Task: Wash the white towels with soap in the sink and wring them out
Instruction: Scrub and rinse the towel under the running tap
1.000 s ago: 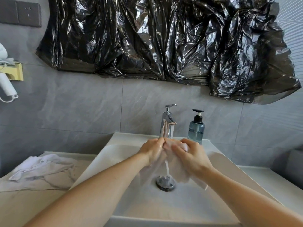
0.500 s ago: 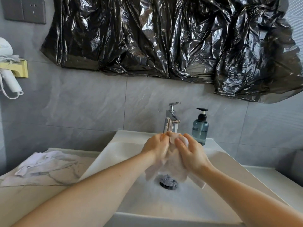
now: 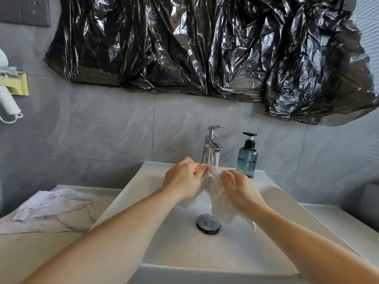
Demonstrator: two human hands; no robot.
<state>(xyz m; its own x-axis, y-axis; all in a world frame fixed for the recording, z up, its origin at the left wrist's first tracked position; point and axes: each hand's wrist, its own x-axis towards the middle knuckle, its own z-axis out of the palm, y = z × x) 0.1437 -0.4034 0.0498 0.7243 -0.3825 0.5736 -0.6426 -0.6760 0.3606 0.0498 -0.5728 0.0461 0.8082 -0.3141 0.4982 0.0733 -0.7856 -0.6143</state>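
Scrubbing stage, judged from the layout: left hand [image 3: 183,181] and right hand [image 3: 240,191] each have a grip clamped on one white towel [image 3: 218,198], fingers curled into the cloth, which is bunched between them. It is held over the sink [image 3: 246,253], just in front of the faucet [image 3: 211,149]; its loose end hangs toward the drain [image 3: 208,224]. Whether water is running — cannot tell. No lather is plainly visible, so soaping may be done or still pending.

A second towel [image 3: 51,203] lies crumpled on the surface [image 3: 30,253] at left, well apart from the sink — likely waiting its turn or already done; unclear which. Wringing of the held towel appears still to come.

Soap bottle [image 3: 247,158] stands right of the faucet, at the far rim. No readable label, brand or writing anywhere.
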